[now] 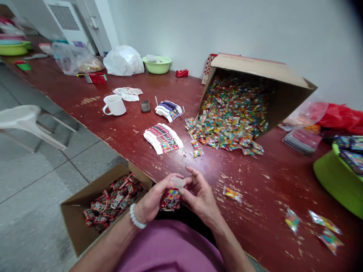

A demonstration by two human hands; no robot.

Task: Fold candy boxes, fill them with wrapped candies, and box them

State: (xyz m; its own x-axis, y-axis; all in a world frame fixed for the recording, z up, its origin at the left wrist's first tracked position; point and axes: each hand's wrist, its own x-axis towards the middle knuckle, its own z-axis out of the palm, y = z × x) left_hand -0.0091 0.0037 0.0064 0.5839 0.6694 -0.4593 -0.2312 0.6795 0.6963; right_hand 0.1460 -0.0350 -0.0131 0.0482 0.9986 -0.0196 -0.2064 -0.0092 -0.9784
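Observation:
My left hand (154, 196) is closed around a small printed candy box (171, 199), red and black with colourful pictures. Its pale flap (178, 183) stands up at the top end. At that flap, the thumb of my right hand (200, 194) presses the box edge, other fingers curl behind and the index finger stretches out. Left of my hands, a cardboard carton (82, 200) holds many similar filled boxes (116, 202). Ahead lie a stack of flat red-and-white boxes (163, 139) and a purple stack (169, 110). One candy packet (232, 194) lies right of my right hand.
A large tipped carton (255, 64) spills clear candy packets (229, 121) onto the worn red table (255, 173). Several loose packets lie at the right, near a green basin (337, 177). A white mug (115, 105) stands at the left; a white plastic stool (25, 119) is on the floor.

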